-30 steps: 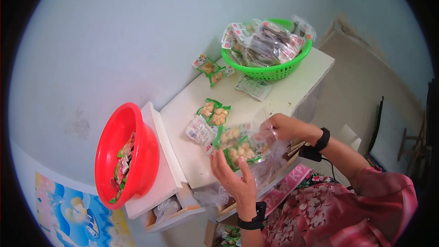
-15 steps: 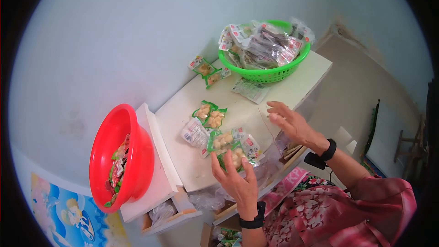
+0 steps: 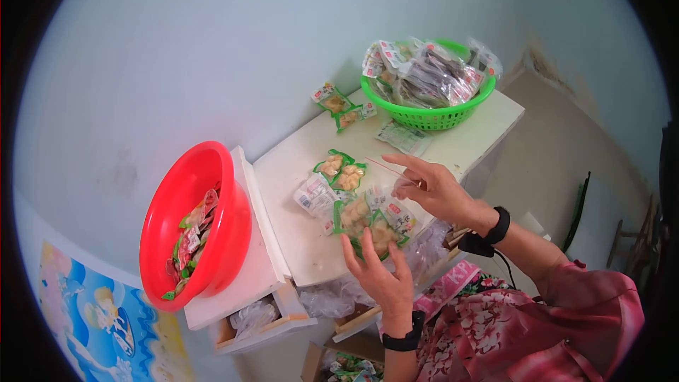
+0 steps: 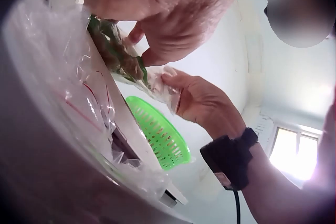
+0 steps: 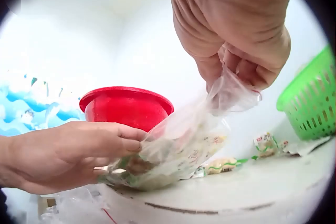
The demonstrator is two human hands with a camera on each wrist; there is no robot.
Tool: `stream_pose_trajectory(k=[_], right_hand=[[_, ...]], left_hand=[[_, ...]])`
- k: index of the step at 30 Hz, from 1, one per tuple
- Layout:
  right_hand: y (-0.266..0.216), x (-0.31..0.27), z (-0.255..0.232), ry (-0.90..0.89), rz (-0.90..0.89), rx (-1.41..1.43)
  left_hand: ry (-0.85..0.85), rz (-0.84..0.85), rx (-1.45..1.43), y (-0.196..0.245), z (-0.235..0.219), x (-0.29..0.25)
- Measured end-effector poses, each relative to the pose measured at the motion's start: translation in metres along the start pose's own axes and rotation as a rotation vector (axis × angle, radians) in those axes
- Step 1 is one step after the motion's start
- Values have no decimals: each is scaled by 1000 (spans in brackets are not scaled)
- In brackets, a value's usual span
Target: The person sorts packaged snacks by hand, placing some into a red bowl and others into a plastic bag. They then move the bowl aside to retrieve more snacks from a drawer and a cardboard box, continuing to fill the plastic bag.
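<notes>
A clear plastic bag (image 5: 197,142) with a red line at its mouth lies at the table's front edge. Inside it are green-edged food packets (image 3: 356,213) with pale round pieces. My right hand (image 3: 444,197) pinches the gathered mouth of the bag between thumb and fingers, clearest in the right wrist view. With spread, mostly straight fingers, my left hand (image 3: 384,284) rests on the packet at the bag's near end. Just beyond the bag lie two small joined packets (image 3: 341,171) and a white printed packet (image 3: 315,194).
A green basket (image 3: 431,117) heaped with packets stands at the far end of the table (image 3: 283,163). More packets (image 3: 344,107) lie by the wall. On the left a red basin (image 3: 233,240) holds colourful packets. Loose plastic bags (image 3: 329,298) fill an open drawer in front.
The right hand came off the bag's mouth with its fingers extended, then took hold of the plastic again. The left hand stays at the packets. The head view has shifted slightly.
</notes>
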State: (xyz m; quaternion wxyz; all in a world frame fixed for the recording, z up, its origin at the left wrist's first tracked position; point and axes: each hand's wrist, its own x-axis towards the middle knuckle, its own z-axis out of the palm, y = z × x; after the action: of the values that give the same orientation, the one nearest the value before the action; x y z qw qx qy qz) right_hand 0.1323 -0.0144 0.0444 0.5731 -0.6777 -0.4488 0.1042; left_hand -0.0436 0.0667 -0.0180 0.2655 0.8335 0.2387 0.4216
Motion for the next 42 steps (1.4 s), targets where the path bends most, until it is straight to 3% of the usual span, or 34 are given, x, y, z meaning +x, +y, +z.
stream_pose_trajectory(k=[3,6,12,17,21,26,30,32,36,39,42], right_hand=[[-40,11,3,29,-80,-247],[-55,25,7,83,-366,-303],[-91,53,6,38,-593,-512],[-87,67,0,28,-606,-400],[-73,61,-8,-41,-536,-335],[-68,51,-18,-75,-570,-183],[-65,46,-27,-104,-553,-107],[-60,43,-33,-75,-554,-146],[-46,37,-48,124,-605,-212],[-20,26,-52,106,-362,16],[20,18,-44,-49,-137,197]], left_hand=[[15,-18,-71,1,0,-6],[-1,-33,-167,7,-7,-12],[65,-41,-213,-5,-16,-13],[121,-41,-237,-10,-31,11],[75,-59,-280,-12,-29,30],[49,-5,-394,-18,-16,52],[-7,-165,-519,-9,-2,64],[-26,-189,-421,-16,11,64],[-82,-307,-744,-24,22,63],[-88,-331,-833,-23,19,64],[-117,-310,-894,-29,17,64]])
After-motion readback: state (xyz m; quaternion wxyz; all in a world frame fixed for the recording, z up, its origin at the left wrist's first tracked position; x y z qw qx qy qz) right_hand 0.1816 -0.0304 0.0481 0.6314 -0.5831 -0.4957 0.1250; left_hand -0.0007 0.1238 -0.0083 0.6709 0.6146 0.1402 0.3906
